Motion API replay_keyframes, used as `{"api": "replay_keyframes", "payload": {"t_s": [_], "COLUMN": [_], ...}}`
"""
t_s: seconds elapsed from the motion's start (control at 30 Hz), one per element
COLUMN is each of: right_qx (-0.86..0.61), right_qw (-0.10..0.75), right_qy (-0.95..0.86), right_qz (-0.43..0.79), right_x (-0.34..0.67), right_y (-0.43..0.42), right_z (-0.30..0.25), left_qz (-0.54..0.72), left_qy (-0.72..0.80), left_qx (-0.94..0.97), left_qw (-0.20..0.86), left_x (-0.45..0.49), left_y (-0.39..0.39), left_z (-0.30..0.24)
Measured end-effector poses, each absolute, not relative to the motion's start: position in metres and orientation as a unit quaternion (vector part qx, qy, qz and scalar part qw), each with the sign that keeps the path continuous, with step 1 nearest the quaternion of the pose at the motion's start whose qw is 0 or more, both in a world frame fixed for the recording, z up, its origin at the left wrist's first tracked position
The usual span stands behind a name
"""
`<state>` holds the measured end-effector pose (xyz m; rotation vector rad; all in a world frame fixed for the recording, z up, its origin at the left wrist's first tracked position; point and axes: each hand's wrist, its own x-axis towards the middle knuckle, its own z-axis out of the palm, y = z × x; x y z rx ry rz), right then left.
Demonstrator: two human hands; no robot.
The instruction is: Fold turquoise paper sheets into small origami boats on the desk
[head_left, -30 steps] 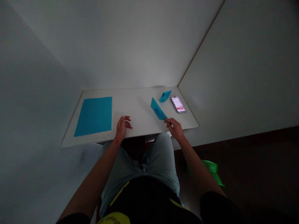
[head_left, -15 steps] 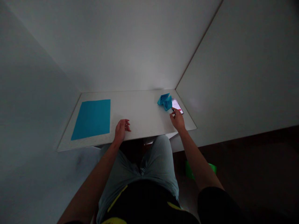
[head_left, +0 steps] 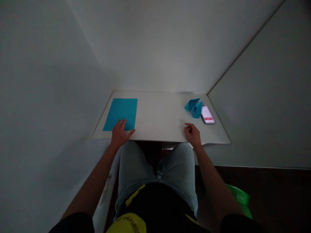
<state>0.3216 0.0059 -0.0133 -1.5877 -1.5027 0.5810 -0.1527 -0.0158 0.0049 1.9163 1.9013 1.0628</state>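
I sit at a small white table (head_left: 160, 121) set in a corner. My left hand (head_left: 120, 134) lies flat with fingers spread on the near edge of a flat blue paper sheet (head_left: 122, 111) at the table's left. My right hand (head_left: 193, 134) rests near the front edge on the right, fingers loosely curled, holding nothing. Two folded blue paper boats (head_left: 193, 107) sit together at the far right, touching a lit phone (head_left: 208, 115).
White walls close in the table at the back, left and right. A green plastic seat (head_left: 239, 197) shows low at the right beside my leg. The floor on the right is dark.
My right hand put the second boat beside the first by the phone, let go and drew back to the front edge. My left hand moved left onto the blue sheet.
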Motion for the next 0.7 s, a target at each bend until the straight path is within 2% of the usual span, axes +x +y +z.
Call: {"api": "replay_keyframes", "payload": {"t_s": [0.13,0.4,0.53,0.63,0.7], "right_qx": [-0.638,-0.612,-0.513,-0.412,-0.397], "right_qw": [0.416,0.389,0.358,0.349,0.342], "right_qy": [-0.605,-0.657,-0.760,-0.817,-0.823], "right_qz": [0.231,0.207,0.178,0.202,0.218], "right_x": [0.323,0.317,0.309,0.293,0.281], "right_y": [0.004,-0.001,-0.016,-0.023,-0.022], "right_z": [-0.011,-0.003,0.023,0.057,0.078], "left_qz": [0.272,0.140,0.152,0.180,0.201], "left_qy": [0.641,0.508,0.417,0.336,0.312], "left_qx": [0.707,0.842,0.891,0.922,0.928], "left_qw": [0.125,0.114,0.095,0.063,0.035], "left_x": [-0.158,-0.060,-0.044,-0.039,-0.033], "left_y": [-0.046,-0.073,-0.052,-0.029,-0.016], "left_z": [-0.006,0.019,0.065,0.120,0.162]}}
